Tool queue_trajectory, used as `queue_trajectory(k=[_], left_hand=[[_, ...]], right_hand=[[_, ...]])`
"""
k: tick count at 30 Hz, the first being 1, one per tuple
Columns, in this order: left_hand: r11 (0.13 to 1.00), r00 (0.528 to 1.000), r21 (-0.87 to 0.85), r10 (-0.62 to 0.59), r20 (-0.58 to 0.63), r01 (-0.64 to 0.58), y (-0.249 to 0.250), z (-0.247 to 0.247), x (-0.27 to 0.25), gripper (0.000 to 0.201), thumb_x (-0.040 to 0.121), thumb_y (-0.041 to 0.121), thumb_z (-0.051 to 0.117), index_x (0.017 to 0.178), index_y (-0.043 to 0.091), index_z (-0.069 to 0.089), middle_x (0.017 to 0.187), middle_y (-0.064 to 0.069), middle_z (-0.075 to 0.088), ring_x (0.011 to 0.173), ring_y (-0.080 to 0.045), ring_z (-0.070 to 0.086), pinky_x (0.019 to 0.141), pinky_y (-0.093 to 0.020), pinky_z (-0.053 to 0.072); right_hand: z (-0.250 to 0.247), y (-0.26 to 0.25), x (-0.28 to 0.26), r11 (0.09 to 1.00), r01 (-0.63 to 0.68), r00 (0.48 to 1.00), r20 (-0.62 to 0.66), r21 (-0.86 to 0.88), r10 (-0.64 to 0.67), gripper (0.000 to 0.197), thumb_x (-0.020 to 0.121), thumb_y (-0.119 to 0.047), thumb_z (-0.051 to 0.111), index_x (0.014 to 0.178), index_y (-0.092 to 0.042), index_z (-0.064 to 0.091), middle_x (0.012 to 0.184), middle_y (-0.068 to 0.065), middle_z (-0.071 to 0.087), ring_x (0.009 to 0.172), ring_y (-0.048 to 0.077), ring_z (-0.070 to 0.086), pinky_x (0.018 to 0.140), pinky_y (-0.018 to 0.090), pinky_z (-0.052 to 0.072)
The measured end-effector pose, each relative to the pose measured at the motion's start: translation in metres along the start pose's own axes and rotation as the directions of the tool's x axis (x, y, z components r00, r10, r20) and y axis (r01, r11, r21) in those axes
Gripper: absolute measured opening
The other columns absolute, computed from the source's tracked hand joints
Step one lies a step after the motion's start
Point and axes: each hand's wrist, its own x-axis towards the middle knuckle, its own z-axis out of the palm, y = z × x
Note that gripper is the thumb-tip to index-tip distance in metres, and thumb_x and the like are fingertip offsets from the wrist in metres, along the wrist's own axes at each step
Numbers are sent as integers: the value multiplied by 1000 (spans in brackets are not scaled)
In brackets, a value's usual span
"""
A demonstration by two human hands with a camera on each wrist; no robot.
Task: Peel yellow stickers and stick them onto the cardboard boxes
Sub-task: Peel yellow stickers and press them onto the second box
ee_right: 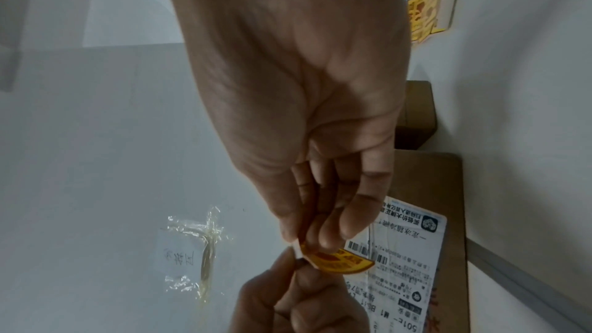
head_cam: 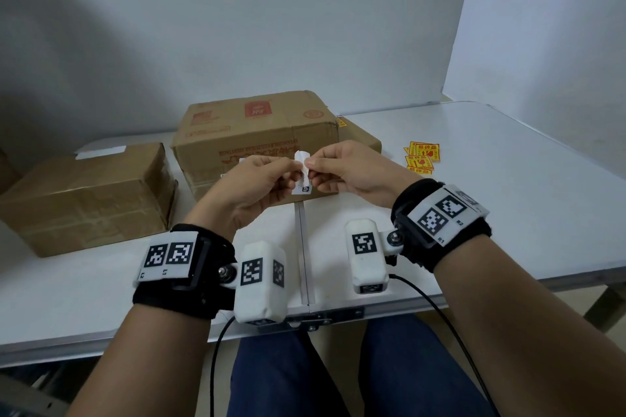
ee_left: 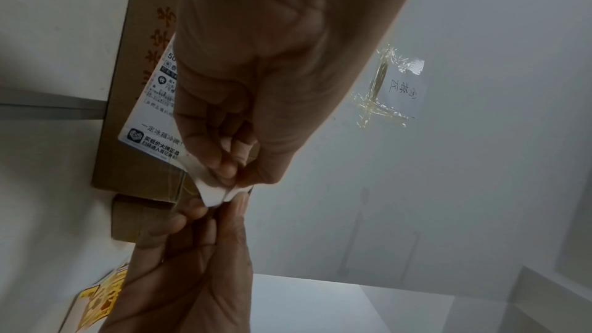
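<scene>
Yellow sticker — pinched between both hands

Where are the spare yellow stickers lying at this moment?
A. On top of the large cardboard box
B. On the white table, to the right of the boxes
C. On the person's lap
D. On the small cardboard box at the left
B: the loose pile of yellow stickers with red print lies flat on the white folding table, to the right of the large brown cardboard box, touching none of the boxes.
</scene>
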Motion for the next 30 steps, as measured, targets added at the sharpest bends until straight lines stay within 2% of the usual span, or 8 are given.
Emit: queue_trajectory(k=[3,7,10,15,19,24,27,30], left_hand=[[998,1000,-69,-13,-4,13,1,1,1,18,91,11,60,73,8,60,66,-1,58,54,-7,48,53,-14,47],[993,999,-113,14,-31,-18,0,2,3,15,91,17,64,82,5,63,68,0,62,54,-5,52,55,-14,50],[998,998,24,52,-41,-51,-1,2,4,20,84,29,71,81,9,69,69,4,66,56,-2,55,59,-15,50],[981,992,173,101,-70,-88,-2,1,5,11,82,20,75,74,13,71,71,2,68,59,-4,58,61,-17,49],[979,998,198,60,-35,-52,1,1,2,9,86,18,71,78,12,72,72,2,69,60,-2,58,61,-16,50],[990,996,137,-28,80,17,1,-4,-2,9,88,10,66,79,10,69,73,1,67,60,-5,57,61,-17,50],[997,989,30,-74,128,71,-1,-8,-3,8,88,6,63,82,6,67,73,-2,65,58,-7,57,58,-16,51],[995,991,-46,-86,106,92,-2,-7,-3,9,89,4,61,82,4,67,71,-4,64,57,-8,55,56,-17,51]], right_hand=[[-1,0,2,996,-16,1000,13,86,15,14,95,-14,58,84,-6,63,72,1,63,64,6,60,67,18,53],[0,2,4,990,-2,999,-37,140,7,16,94,-15,59,81,-8,64,72,2,63,65,8,58,64,18,52],[0,2,2,991,26,996,-83,131,-15,16,95,-13,57,82,-7,64,71,2,62,63,7,58,65,17,53],[2,3,2,998,37,994,-107,41,-33,16,94,-15,59,80,-8,64,73,3,63,63,6,58,66,17,53],[1,1,1,1000,3,997,-72,-31,-6,18,96,-16,57,81,-9,63,75,3,63,63,6,58,65,16,53],[-1,-2,-2,983,-48,999,16,-179,52,22,99,-19,51,80,-11,59,75,2,62,58,2,59,65,17,52],[-3,-2,-3,990,-70,994,71,-121,79,22,99,-18,51,82,-8,59,74,4,61,63,7,57,66,17,52],[0,0,-2,997,-56,998,37,-58,58,20,99,-19,52,85,-5,59,75,4,61,65,10,57,66,18,52]])
